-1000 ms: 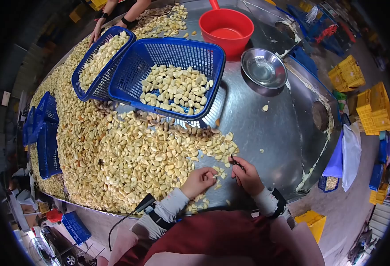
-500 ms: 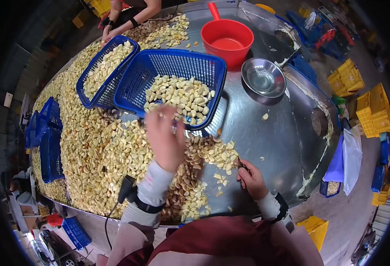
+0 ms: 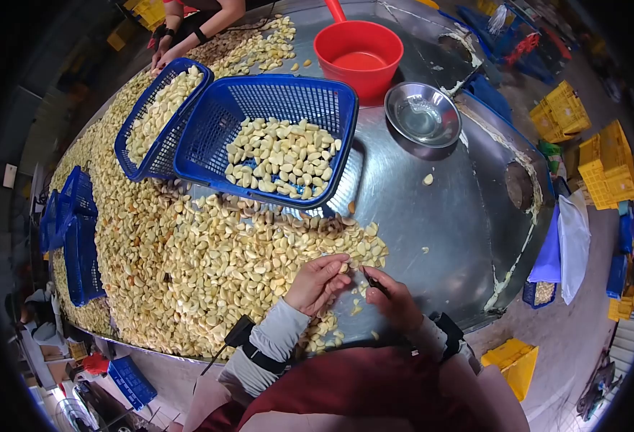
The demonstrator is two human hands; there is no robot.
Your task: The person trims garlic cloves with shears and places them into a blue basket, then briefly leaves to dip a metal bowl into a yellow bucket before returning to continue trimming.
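My left hand (image 3: 318, 284) is pinched closed over the near edge of the pile, with a pale clove (image 3: 344, 268) between its fingertips. Just right of it, my right hand (image 3: 394, 299) grips a small dark knife (image 3: 376, 281), its tip close to the clove. Peeled cloves (image 3: 223, 245) spread in a thick layer to the left and in front of both hands. Beyond them sits a blue basket (image 3: 266, 85) partly filled with cloves, and a second blue basket (image 3: 126, 140) full of cloves leans at its left.
Behind the baskets stand a red dipper (image 3: 358, 57) and a steel bowl (image 3: 423, 119) on the metal table (image 3: 432, 216). Another person's hands (image 3: 164, 54) work at the far left edge. More blue baskets (image 3: 81, 237) lie at the left; yellow crates (image 3: 608, 165) are on the floor right.
My left hand has come back from the near side of the blue basket to meet my right hand and now holds a clove. The view has shifted slightly.
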